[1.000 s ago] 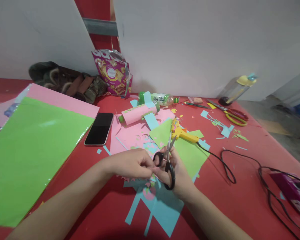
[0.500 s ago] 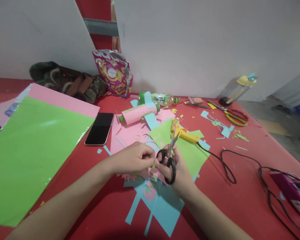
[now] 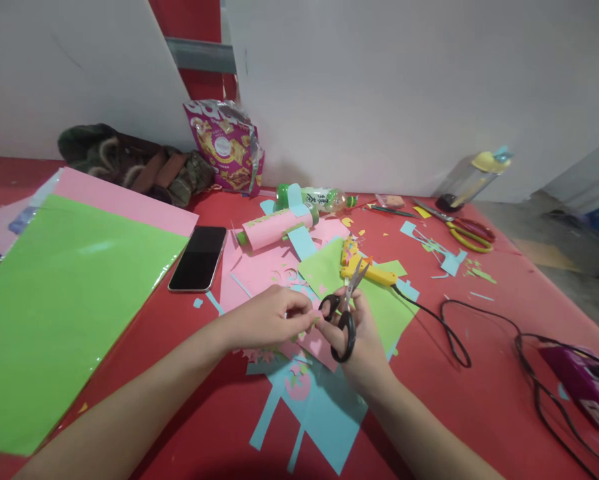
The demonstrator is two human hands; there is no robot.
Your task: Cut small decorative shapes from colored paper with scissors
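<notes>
My right hand [image 3: 362, 340] holds black-handled scissors [image 3: 348, 333], their slightly parted blades pointing up and away from me. A small pink paper piece [image 3: 317, 316] is pinched between the fingertips of my left hand [image 3: 272, 317], which meet the right thumb. Its exact shape is too small to tell. Below both hands lie blue paper [image 3: 329, 427] with cut strips, a pink paper disc [image 3: 298, 385] with green bits on it, and several small pink cut-outs [image 3: 259, 355]. Just past the scissor tips rests a yellow glue gun [image 3: 374, 272] on green paper [image 3: 384, 313].
Left are a phone [image 3: 199, 259] and a green sheet [image 3: 79, 287] in clear film. A pink-wrapped roll [image 3: 279, 228], green bottle [image 3: 324, 198], snack bag [image 3: 226, 147] and larger scissors [image 3: 466, 233] lie further back. A black cord [image 3: 454, 340] runs right to a purple power strip [image 3: 584, 387].
Both hands have shifted slightly up and to the right, still fingertip to fingertip. The scissors have tilted to the right, and their blades have swung over the glue gun.
</notes>
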